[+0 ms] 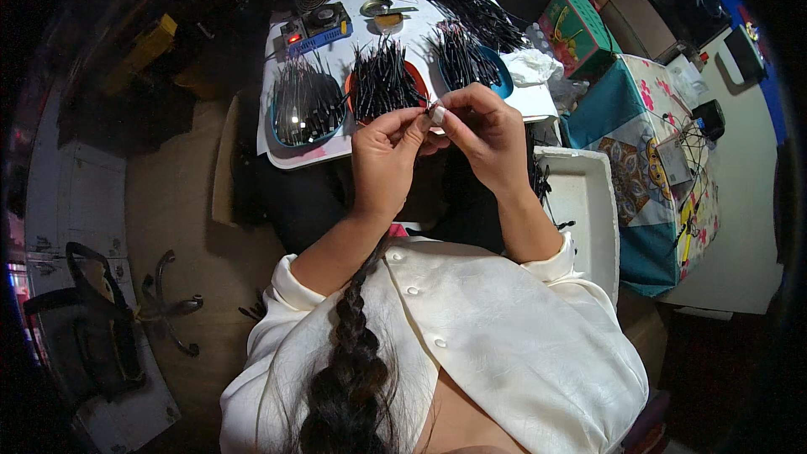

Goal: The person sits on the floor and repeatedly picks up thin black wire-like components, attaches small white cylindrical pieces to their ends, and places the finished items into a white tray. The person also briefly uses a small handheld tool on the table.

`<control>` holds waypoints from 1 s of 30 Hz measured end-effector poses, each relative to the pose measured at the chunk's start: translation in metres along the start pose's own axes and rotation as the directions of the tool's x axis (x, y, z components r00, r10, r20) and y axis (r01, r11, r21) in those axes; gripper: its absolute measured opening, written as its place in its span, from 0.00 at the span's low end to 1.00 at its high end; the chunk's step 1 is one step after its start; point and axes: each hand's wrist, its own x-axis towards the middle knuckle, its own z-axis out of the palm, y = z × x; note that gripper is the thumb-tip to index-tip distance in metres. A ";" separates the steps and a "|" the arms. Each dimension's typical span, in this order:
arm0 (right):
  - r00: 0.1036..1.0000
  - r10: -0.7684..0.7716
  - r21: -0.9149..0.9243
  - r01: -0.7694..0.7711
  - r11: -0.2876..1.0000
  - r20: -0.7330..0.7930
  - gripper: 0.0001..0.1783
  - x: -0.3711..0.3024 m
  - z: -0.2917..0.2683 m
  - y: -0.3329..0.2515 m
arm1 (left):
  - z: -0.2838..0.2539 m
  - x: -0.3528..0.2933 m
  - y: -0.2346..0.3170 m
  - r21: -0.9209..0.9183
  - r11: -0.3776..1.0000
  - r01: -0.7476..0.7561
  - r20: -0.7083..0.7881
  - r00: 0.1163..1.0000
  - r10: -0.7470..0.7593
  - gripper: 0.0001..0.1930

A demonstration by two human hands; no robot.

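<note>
My left hand (385, 160) and my right hand (492, 141) meet in front of the table's near edge, thumbs and fingers pinched together. Between the fingertips is a small dark piece, too small and covered to name. A white wrap or patch shows on my right thumb. Just beyond my hands are three oval containers full of short black cables: a blue one (294, 146) on the left, an orange-red one (418, 76) in the middle and another blue one (507, 77) on the right.
On the white table (336, 148) stand a blue device with a red light (324, 29), a small tub (388, 23) and a heap of long black cables (471, 13). A white foam box (580, 164) sits right, beside a cloth-covered stand (618, 118). A wheeled chair (101, 303) is left.
</note>
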 end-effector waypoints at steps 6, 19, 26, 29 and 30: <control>1.000 -0.013 0.044 0.013 0.999 -0.002 0.03 0.001 0.001 0.001 | -0.004 0.001 0.006 -0.025 0.998 0.065 0.067 0.996 -0.063 0.08; 0.970 0.227 0.578 -0.238 0.780 0.092 0.10 -0.004 0.002 -0.001 | -0.012 0.001 0.008 -0.433 0.819 0.376 0.343 0.909 -0.236 0.08; 0.813 0.298 0.593 -0.573 0.565 0.501 0.07 0.005 -0.030 0.009 | -0.014 -0.006 0.019 0.362 0.929 -0.076 0.355 0.933 -0.062 0.09; 0.711 0.273 0.611 -0.699 0.371 0.648 0.09 -0.001 -0.023 0.023 | -0.021 -0.002 0.017 0.441 0.840 -0.316 0.491 0.868 0.069 0.05; 0.691 0.266 0.624 -0.722 0.301 0.672 0.10 -0.005 -0.018 0.028 | -0.021 -0.001 0.013 0.400 0.871 -0.284 0.494 0.867 0.055 0.05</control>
